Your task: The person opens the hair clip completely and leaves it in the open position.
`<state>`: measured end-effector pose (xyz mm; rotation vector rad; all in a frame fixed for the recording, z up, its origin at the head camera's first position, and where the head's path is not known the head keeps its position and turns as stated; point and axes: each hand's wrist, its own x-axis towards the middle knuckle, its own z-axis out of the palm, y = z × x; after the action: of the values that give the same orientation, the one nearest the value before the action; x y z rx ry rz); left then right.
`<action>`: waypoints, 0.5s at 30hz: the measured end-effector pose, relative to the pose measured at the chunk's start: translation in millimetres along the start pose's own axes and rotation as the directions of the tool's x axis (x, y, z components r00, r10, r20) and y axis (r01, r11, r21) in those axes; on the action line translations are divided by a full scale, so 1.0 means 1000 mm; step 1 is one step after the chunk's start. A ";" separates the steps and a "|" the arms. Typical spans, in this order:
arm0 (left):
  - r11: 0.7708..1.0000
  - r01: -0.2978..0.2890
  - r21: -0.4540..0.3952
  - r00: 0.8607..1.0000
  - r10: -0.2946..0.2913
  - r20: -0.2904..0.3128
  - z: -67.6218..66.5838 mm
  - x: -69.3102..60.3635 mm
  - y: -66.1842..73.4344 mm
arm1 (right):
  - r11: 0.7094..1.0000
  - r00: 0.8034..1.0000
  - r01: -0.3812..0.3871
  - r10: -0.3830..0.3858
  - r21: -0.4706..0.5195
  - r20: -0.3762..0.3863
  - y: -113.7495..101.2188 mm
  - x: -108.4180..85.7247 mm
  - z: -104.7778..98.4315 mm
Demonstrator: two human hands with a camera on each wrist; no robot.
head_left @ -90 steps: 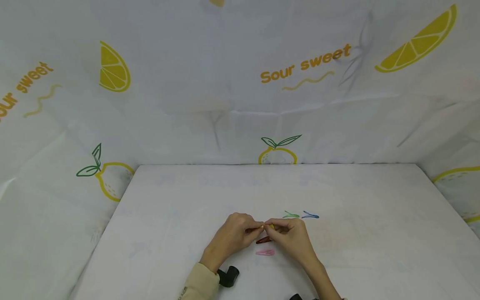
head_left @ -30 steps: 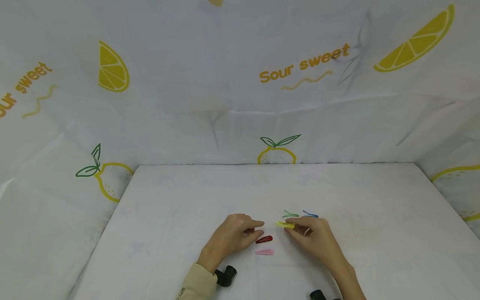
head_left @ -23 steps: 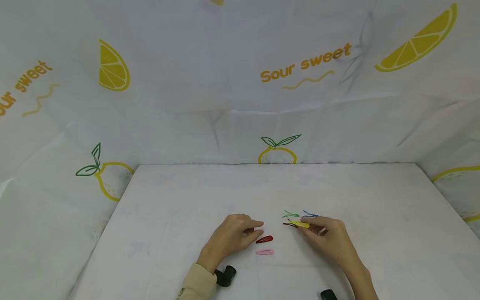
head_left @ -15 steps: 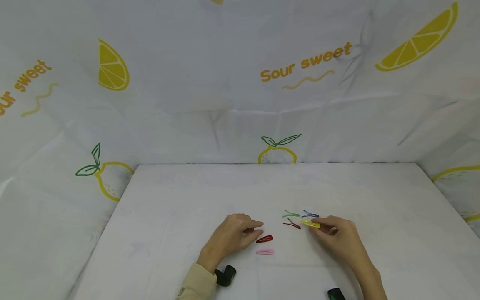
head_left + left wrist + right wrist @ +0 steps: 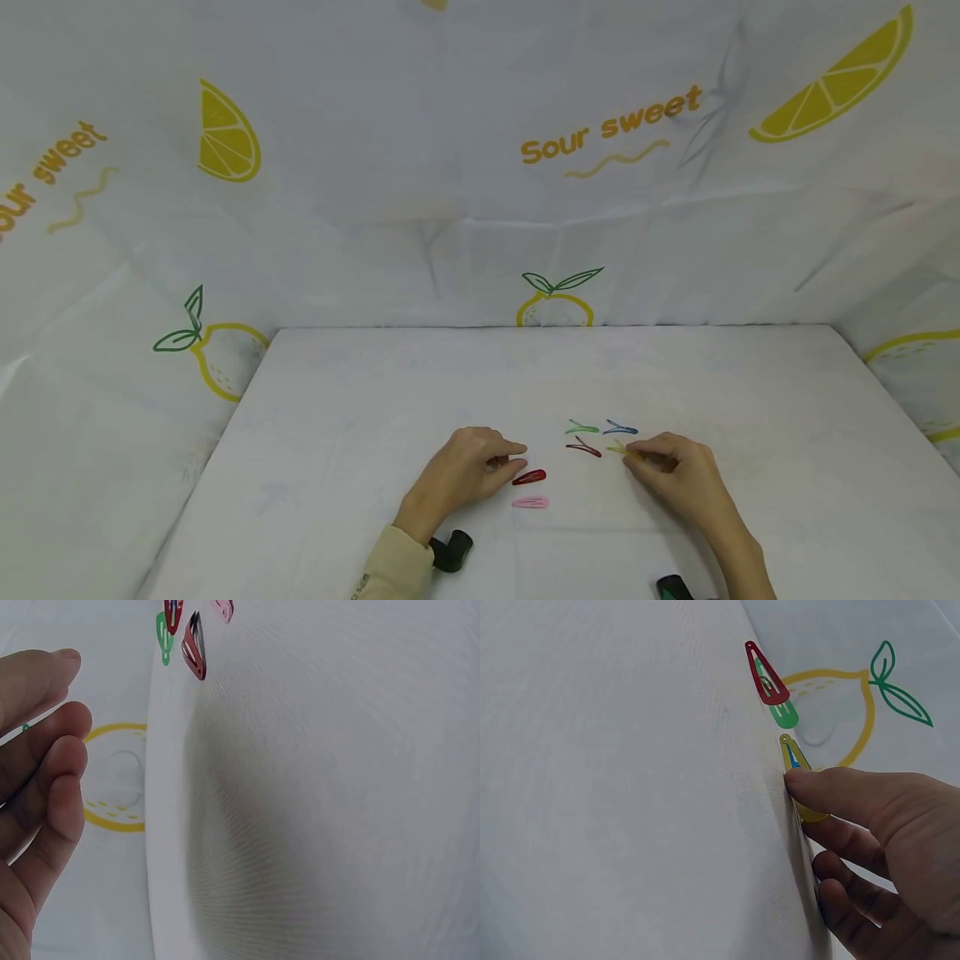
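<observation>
My right hand [image 5: 682,475] pinches the wide end of a yellow hair clip [image 5: 617,449] between thumb and fingers; in the right wrist view the yellow clip [image 5: 814,816] stands on edge at the fingertips. Left of it lies a dark red clip [image 5: 585,448] with its parts spread. Behind these are a green clip [image 5: 582,429] and a blue clip [image 5: 621,429], also spread. My left hand [image 5: 465,475] holds nothing, fingers loosely bent, beside a red clip [image 5: 529,477]. A pink clip [image 5: 530,502] lies nearer the front.
The clips lie on a white-covered table [image 5: 375,375]. Behind it hangs a white cloth [image 5: 360,167] printed with lemons and lettering. Black devices are at both wrists, one by the beige left sleeve [image 5: 397,562].
My right hand has moved right from beside the left hand, carrying the yellow clip. The dark red spread clip has come into sight. The left hand stopped pinching and stays about where it was.
</observation>
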<state>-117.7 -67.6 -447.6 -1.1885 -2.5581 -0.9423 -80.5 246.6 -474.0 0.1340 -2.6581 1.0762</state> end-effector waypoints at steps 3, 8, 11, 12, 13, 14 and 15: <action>1.000 -0.001 -0.004 1.000 0.001 -0.003 0.000 0.000 0.000 | 1.000 1.000 0.005 -0.005 -0.009 0.005 0.001 0.000 -0.001; 1.000 -0.006 -0.009 1.000 0.006 -0.006 -0.001 0.000 0.000 | 1.000 1.000 0.012 -0.012 -0.025 0.013 0.002 -0.002 -0.004; 1.000 -0.002 -0.009 1.000 0.002 -0.004 -0.001 0.000 0.000 | 1.000 1.000 0.023 -0.023 -0.021 0.014 0.004 -0.003 -0.006; 1.000 0.001 -0.010 1.000 -0.001 -0.002 -0.001 0.000 0.000 | 0.999 1.000 0.028 -0.028 -0.019 0.013 0.004 -0.003 -0.006; 1.000 0.003 -0.012 1.000 -0.003 0.001 0.000 0.000 0.000 | 0.999 0.999 0.035 -0.035 -0.018 0.010 0.004 -0.003 -0.006; 1.000 0.004 -0.013 1.000 -0.004 0.003 0.000 -0.001 0.000 | 0.999 0.999 0.041 -0.041 -0.017 0.005 0.004 -0.003 -0.006; 1.000 0.005 -0.015 1.000 -0.005 0.006 0.000 -0.001 0.000 | 0.999 0.999 0.047 -0.047 -0.017 0.000 0.004 -0.003 -0.006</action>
<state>-117.4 -68.4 -447.6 -1.1908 -2.5645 -0.9617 -77.7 253.8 -473.7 0.1927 -2.6494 1.0387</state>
